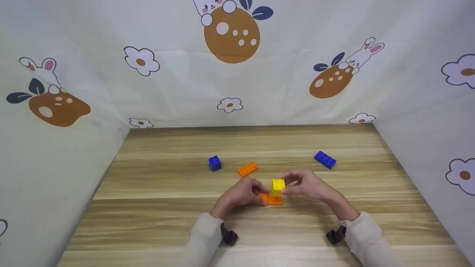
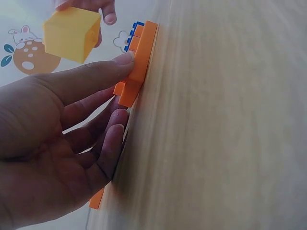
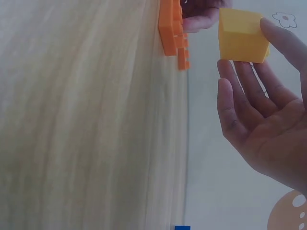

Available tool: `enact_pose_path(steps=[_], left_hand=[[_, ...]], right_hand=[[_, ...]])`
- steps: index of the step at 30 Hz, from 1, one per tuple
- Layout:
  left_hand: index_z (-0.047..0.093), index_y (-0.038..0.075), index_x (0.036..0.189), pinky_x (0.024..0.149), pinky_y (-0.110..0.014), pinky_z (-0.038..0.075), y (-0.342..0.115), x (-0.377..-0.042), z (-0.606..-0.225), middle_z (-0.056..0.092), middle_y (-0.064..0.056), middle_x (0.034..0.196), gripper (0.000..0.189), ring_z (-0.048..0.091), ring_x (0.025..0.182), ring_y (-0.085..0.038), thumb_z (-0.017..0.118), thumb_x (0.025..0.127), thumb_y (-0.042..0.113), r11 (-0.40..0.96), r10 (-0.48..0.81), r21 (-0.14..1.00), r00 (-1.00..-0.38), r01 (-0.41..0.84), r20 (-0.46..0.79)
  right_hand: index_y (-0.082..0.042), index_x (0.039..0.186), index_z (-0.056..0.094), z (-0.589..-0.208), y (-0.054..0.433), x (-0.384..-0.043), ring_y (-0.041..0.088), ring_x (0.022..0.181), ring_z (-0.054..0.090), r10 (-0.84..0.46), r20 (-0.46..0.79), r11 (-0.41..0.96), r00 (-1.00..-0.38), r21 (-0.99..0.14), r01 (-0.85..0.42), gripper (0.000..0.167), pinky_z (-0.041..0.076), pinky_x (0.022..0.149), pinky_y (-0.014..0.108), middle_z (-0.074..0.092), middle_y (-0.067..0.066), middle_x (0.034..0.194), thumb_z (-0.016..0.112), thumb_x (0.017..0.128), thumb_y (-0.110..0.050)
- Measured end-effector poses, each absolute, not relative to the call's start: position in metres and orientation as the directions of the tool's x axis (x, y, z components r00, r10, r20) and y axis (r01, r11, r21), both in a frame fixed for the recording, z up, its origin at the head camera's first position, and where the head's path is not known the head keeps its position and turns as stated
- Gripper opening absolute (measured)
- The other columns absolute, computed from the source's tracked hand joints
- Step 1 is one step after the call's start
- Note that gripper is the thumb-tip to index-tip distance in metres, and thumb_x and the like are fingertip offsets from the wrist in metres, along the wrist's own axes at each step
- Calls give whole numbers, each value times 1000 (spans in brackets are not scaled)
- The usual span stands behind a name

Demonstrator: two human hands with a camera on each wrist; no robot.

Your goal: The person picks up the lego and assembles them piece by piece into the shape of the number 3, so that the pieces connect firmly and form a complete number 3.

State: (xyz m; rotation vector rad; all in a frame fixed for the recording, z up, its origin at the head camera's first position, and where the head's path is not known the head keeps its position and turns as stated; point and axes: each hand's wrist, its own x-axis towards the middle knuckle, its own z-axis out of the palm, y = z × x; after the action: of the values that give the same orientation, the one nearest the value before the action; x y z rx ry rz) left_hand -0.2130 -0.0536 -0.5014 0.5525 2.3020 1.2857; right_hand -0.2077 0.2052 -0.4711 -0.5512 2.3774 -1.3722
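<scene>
My left hand (image 1: pixel 243 193) holds a flat orange toy brick (image 1: pixel 273 200) by its left end on the table. In the left wrist view, a fingertip presses against the studded side of this orange brick (image 2: pixel 145 62). Just above the brick's right part, my right hand (image 1: pixel 311 185) pinches a yellow toy brick (image 1: pixel 278 187) with its studs up. The right wrist view shows the yellow brick (image 3: pixel 243 39) between thumb and fingertips, apart from the orange brick (image 3: pixel 167 28) beneath it.
Farther back on the wooden table (image 1: pixel 167 185) lie a second flat orange brick (image 1: pixel 247 169) and a small blue brick (image 1: pixel 214 163). A longer blue brick (image 1: pixel 325 159) lies at the back right. Patterned cloth (image 1: pixel 178 89) walls the table's back and sides.
</scene>
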Motion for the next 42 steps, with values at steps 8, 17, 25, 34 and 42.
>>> enact_pose_path(steps=[8, 17, 25, 34, 42], left_hand=[[78, 12, 104, 79, -25, 56, -54, -214, -503, 76, -1, 99, 26, 61, 81, -10, 85, 80, 11, 480, 540, 868, -823, 128, -178], [78, 11, 104, 76, -22, 52, -52, -213, -504, 76, -2, 98, 26, 59, 81, -9, 86, 78, 12, 490, 538, 856, -829, 164, -149], [78, 11, 104, 77, -22, 55, -53, -214, -504, 76, -1, 97, 26, 60, 80, -7, 86, 79, 12, 486, 540, 861, -827, 150, -160], [78, 11, 104, 83, -27, 57, -53, -215, -503, 76, -1, 99, 26, 62, 83, -8, 85, 79, 12, 498, 535, 855, -828, 147, -169], [79, 9, 105, 83, -28, 58, -50, -213, -503, 77, -4, 100, 28, 62, 82, -8, 86, 78, 10, 497, 529, 856, -832, 144, -167]], right_hand=[[-3, 116, 69, -481, 206, -208, 28, 103, 68, -546, -74, 452, -835, -865, -219, 39, 57, 88, 25, 71, 17, 113, 82, 84, -21], [0, 116, 69, -486, 203, -209, 27, 106, 70, -552, -124, 418, -825, -897, -145, 41, 58, 93, 32, 72, 18, 113, 84, 82, -17], [-4, 110, 70, -480, 199, -210, 27, 106, 69, -548, -167, 465, -819, -876, -132, 35, 58, 94, 35, 73, 15, 111, 85, 80, -15], [-8, 101, 74, -473, 195, -214, 18, 93, 70, -510, -218, 539, -832, -835, -112, 31, 59, 87, 33, 76, 9, 102, 88, 75, -15], [-6, 95, 75, -471, 195, -221, 9, 78, 62, -547, -208, 568, -811, -804, -176, 30, 54, 73, 21, 77, 9, 93, 91, 71, -15]])
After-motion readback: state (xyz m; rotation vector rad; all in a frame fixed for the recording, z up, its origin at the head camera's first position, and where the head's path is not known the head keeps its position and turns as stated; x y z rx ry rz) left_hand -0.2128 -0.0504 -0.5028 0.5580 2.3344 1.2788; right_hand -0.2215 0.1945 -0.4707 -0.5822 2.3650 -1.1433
